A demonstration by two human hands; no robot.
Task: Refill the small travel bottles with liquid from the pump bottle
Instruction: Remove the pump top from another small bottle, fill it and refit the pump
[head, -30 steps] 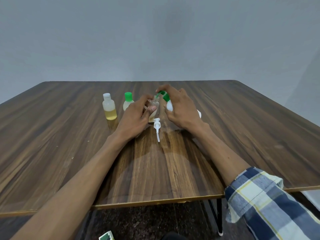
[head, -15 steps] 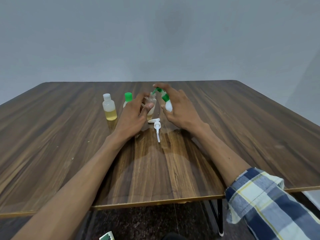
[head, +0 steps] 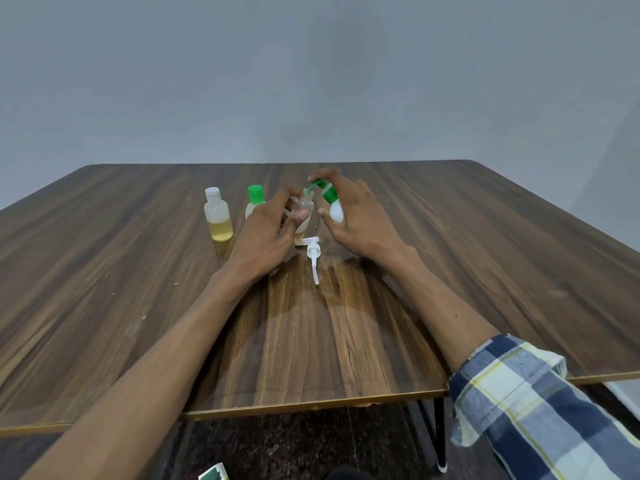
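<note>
My left hand (head: pixel 266 233) grips a small clear bottle (head: pixel 305 206) with an open neck and a little yellowish liquid at its base. It stands upright, low at the table. Just right of it, my right hand (head: pixel 360 216) holds a white travel bottle (head: pixel 335 209) with a green flip cap. The cap's lid is open and my forefinger rests on it. A white pump head (head: pixel 313 254) lies loose on the table in front of both hands. To the left stand a white-capped bottle (head: pixel 218 220) with yellow liquid and a green-capped bottle (head: pixel 255 199), partly hidden by my left hand.
The wooden table (head: pixel 485 271) has its front edge near me and a black leg at the lower right. A small green and white packet (head: pixel 213 474) lies on the dark floor below. A grey wall stands behind the table.
The clear bottle has gone from tilted against the white bottle's mouth to upright. The two bottles have drawn slightly apart, and my right forefinger has come onto the green lid.
</note>
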